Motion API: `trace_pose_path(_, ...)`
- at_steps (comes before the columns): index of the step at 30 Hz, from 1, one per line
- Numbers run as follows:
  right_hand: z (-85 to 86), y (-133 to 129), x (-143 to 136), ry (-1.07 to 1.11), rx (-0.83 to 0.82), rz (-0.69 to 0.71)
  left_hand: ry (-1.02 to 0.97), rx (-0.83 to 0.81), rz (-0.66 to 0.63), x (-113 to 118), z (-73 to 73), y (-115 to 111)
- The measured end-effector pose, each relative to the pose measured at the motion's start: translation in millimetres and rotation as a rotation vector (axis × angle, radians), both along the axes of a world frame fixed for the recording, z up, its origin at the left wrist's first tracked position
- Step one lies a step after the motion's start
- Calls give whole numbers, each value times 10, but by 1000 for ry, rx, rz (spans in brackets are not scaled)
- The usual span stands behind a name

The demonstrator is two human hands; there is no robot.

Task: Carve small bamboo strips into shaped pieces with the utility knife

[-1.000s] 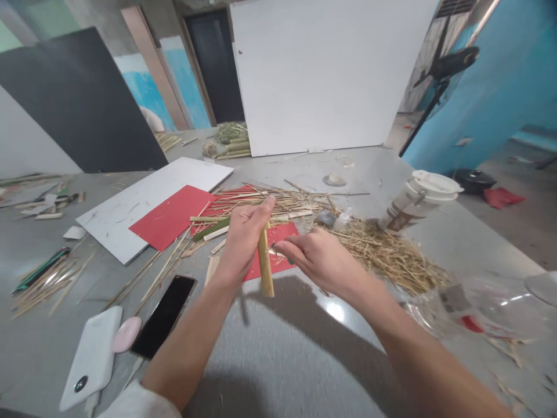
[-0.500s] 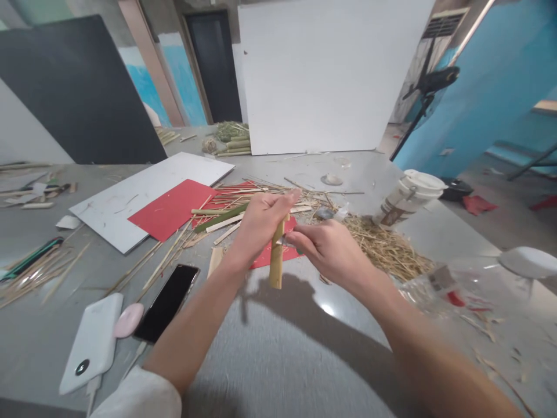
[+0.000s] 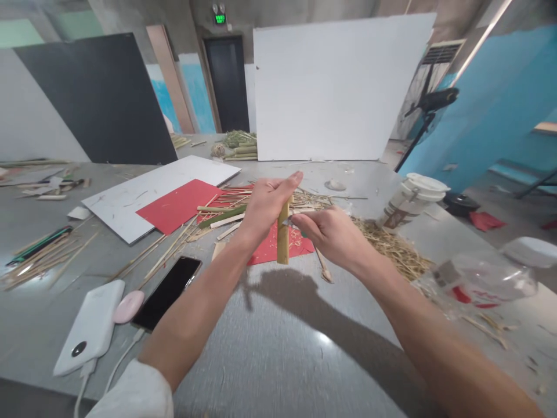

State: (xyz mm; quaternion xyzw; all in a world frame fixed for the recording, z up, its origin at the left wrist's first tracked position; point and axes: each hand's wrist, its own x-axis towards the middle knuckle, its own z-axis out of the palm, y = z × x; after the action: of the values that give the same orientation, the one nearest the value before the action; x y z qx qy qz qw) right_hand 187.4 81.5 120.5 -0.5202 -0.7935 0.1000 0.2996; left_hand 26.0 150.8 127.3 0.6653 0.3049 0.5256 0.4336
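Note:
My left hand (image 3: pixel 266 210) is wrapped round the upper end of a yellowish, flat strip of plant stem (image 3: pixel 282 247), perhaps bamboo. The strip hangs nearly upright above the table. My right hand (image 3: pixel 333 233) is closed on a small knife (image 3: pixel 286 222). Only its pointed metal blade shows clearly, laid against the strip's face; my fingers hide most of the handle. Below and behind the strip lies a red sheet (image 3: pixel 265 248) sprinkled with pale shavings. Cut stems and thin sticks (image 3: pixel 224 219) are heaped just beyond my left hand.
Loose straw (image 3: pixel 400 252) lies to the right, near a lidded jar (image 3: pixel 411 200) and a clear plastic bottle (image 3: pixel 487 281). At left are a black phone (image 3: pixel 167 293), a white power bank (image 3: pixel 89 325), a pink round object (image 3: pixel 129 306) and a white board (image 3: pixel 117 200).
The view has tilted up a little. The knife blade has moved slightly up along the strip, and my right hand stays beside it. My left hand keeps its hold.

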Motion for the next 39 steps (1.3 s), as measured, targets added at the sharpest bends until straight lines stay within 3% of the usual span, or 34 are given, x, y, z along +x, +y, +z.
trace_pose_path(14,-25,121,-20,-46,-14,11,-21,34,11,-60,-5,137)
trace_pose_path(19,-126,48,-208,-256,-36,76,-200,42,119,-363,68,419)
trace_pose_path(23,-205,43,-324,-407,-71,135,-233,75,96,-628,185,556)
trace_pose_path(31,-123,115,-57,-99,8,79,-31,209,31,-409,226,323)
trace_pose_path(39,-81,-30,-238,643,-342,196,73,230,-3,-258,280,53)
